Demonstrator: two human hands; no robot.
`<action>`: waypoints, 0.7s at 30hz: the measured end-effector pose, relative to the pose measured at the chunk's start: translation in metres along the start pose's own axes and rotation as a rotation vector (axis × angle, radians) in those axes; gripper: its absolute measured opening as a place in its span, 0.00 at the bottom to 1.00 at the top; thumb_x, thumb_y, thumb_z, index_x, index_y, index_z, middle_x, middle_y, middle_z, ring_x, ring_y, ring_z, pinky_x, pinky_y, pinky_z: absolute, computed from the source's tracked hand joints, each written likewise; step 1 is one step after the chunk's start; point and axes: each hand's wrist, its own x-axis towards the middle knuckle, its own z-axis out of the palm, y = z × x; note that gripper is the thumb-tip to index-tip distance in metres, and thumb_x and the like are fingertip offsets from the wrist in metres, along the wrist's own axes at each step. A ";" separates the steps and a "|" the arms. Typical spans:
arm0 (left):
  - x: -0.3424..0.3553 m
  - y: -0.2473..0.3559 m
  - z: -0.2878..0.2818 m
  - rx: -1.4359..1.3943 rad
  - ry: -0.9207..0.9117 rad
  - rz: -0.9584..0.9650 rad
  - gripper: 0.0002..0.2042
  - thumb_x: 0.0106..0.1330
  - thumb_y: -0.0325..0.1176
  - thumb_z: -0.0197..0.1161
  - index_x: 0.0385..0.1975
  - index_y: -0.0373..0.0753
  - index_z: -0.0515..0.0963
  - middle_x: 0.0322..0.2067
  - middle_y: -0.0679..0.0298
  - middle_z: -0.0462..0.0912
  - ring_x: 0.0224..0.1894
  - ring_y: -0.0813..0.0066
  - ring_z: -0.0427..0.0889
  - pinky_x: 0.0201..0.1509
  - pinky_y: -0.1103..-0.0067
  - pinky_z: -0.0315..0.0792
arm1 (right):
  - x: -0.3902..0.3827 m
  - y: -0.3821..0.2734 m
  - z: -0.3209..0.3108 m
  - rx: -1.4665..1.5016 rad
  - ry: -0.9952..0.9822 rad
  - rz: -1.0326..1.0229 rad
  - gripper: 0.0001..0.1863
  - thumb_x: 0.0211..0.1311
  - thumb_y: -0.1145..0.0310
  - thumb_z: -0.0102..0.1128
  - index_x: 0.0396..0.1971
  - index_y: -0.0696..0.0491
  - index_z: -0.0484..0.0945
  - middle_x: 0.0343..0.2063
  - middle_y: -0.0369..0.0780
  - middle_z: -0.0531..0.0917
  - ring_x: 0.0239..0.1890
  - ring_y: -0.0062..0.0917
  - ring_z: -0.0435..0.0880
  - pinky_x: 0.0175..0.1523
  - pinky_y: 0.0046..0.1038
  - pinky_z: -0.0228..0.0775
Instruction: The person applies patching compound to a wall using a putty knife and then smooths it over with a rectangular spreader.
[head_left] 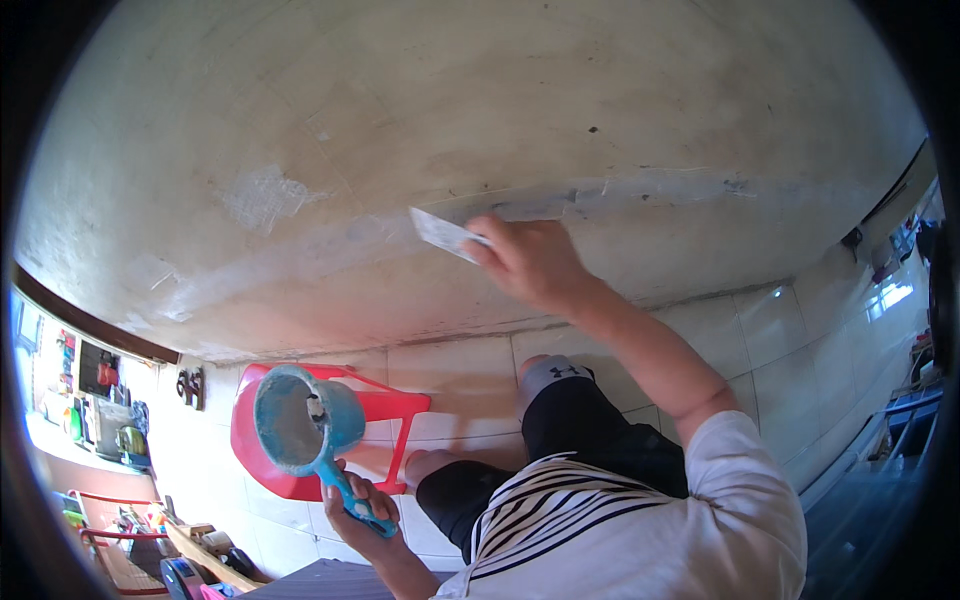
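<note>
In my left hand (362, 515) is the handle of a light-blue plastic dipper (346, 420); my fingers are wrapped round it. Pale, greyish-white paste (288, 428) coats the inside of its bowl, with a small whitish lump near the right side. My right hand (530, 262) pinches a thin, flat, whitish scraper (440, 234), its free end pointing left. The scraper is close to the beige wall (460, 100); I cannot tell whether it touches. A pale smoothed band (350, 245) runs along the wall, and a whitish scratched patch (265, 198) lies farther left.
Below the dipper stands a red plastic stool (247, 455) on the tiled floor (450, 365). A pair of sandals (190, 388) lies near the wall's left end. Shelving with household items (110, 420) is at far left, and blue items (910, 405) are at far right.
</note>
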 end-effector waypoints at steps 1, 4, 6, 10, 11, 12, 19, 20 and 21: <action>-0.001 -0.002 0.005 -0.007 0.022 -0.015 0.20 0.72 0.42 0.48 0.51 0.30 0.68 0.21 0.66 0.72 0.08 0.81 0.66 0.06 0.85 0.62 | 0.009 -0.005 0.009 0.003 0.014 0.006 0.09 0.64 0.64 0.62 0.37 0.50 0.73 0.15 0.40 0.79 0.19 0.36 0.82 0.23 0.35 0.71; -0.003 -0.005 0.010 0.009 0.025 -0.029 0.19 0.72 0.42 0.48 0.51 0.30 0.68 0.21 0.65 0.72 0.08 0.81 0.67 0.06 0.85 0.62 | 0.011 -0.005 0.009 0.004 0.038 0.095 0.09 0.64 0.64 0.62 0.37 0.50 0.73 0.15 0.41 0.79 0.19 0.36 0.81 0.23 0.35 0.71; -0.002 -0.005 0.012 0.029 0.012 -0.040 0.19 0.71 0.41 0.48 0.51 0.30 0.69 0.21 0.65 0.72 0.08 0.81 0.67 0.05 0.84 0.62 | 0.006 -0.001 -0.003 -0.011 0.043 0.169 0.08 0.64 0.64 0.61 0.37 0.50 0.73 0.15 0.41 0.79 0.19 0.37 0.81 0.23 0.36 0.71; 0.002 -0.013 0.010 0.038 0.007 -0.057 0.19 0.71 0.41 0.48 0.50 0.31 0.69 0.21 0.66 0.72 0.08 0.81 0.67 0.06 0.84 0.62 | -0.030 0.027 -0.066 -0.093 0.055 0.259 0.08 0.66 0.63 0.59 0.37 0.50 0.74 0.14 0.42 0.79 0.19 0.39 0.82 0.23 0.38 0.72; 0.002 -0.015 0.014 0.032 0.010 -0.062 0.18 0.72 0.41 0.47 0.49 0.31 0.70 0.20 0.66 0.72 0.08 0.81 0.67 0.05 0.84 0.62 | -0.043 0.039 -0.082 -0.119 0.054 0.312 0.08 0.66 0.62 0.59 0.38 0.50 0.74 0.15 0.42 0.80 0.19 0.38 0.83 0.23 0.37 0.72; 0.003 -0.015 0.019 0.028 0.018 -0.063 0.18 0.72 0.41 0.46 0.48 0.31 0.70 0.20 0.66 0.71 0.08 0.81 0.67 0.04 0.84 0.62 | -0.056 0.050 -0.095 -0.139 0.052 0.363 0.08 0.67 0.62 0.58 0.39 0.50 0.75 0.15 0.42 0.81 0.19 0.37 0.83 0.24 0.36 0.73; 0.007 -0.022 0.031 0.021 -0.054 -0.070 0.18 0.70 0.40 0.49 0.51 0.31 0.68 0.21 0.66 0.71 0.10 0.81 0.69 0.07 0.84 0.64 | -0.079 0.055 -0.133 -0.052 0.006 0.362 0.09 0.67 0.63 0.60 0.40 0.51 0.74 0.17 0.40 0.83 0.21 0.33 0.86 0.24 0.32 0.74; 0.006 -0.022 0.034 0.014 -0.061 -0.068 0.18 0.70 0.39 0.49 0.51 0.31 0.68 0.22 0.66 0.72 0.10 0.81 0.69 0.08 0.84 0.64 | -0.073 0.047 -0.123 -0.033 -0.023 0.332 0.09 0.67 0.63 0.60 0.40 0.51 0.74 0.17 0.40 0.83 0.20 0.34 0.86 0.24 0.33 0.74; 0.004 -0.022 0.036 0.002 -0.074 -0.068 0.18 0.70 0.39 0.50 0.50 0.31 0.68 0.22 0.66 0.72 0.10 0.81 0.69 0.08 0.84 0.64 | -0.068 0.039 -0.103 -0.026 -0.037 0.265 0.08 0.67 0.63 0.59 0.39 0.51 0.73 0.17 0.40 0.82 0.20 0.34 0.85 0.23 0.33 0.73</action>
